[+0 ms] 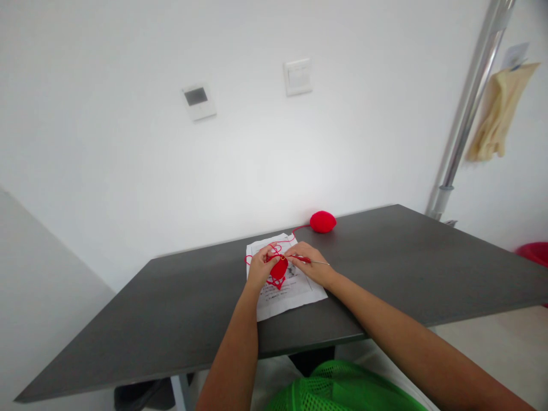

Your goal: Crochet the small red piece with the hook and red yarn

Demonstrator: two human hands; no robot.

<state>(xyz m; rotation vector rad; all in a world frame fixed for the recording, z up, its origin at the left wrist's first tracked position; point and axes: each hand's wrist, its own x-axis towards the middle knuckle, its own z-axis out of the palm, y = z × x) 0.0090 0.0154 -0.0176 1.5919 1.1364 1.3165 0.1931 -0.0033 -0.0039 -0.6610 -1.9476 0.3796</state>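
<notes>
Fingers of the left hand (258, 267) pinch one piece of red crochet (278, 269) by its upper edge; those of the right hand (315, 270) are pressed together around one crochet hook (305, 259), red along its middle with a metal end poking out to the right. Both hands nearly meet over the piece, which hangs between them above one sheet of paper (274, 308) carrying print and a picture. One strand of yarn (302, 226) loops by the left fingers and runs back to one red ball (323, 222) at the far edge of one dark table (385, 257). Two fixtures sit on the white wall: one panel with a dark screen (199, 101) and one switch (298, 77). To the right are one metal pole (473, 108) and some cream gloves (496, 117); how many gloves, I cannot tell.
</notes>
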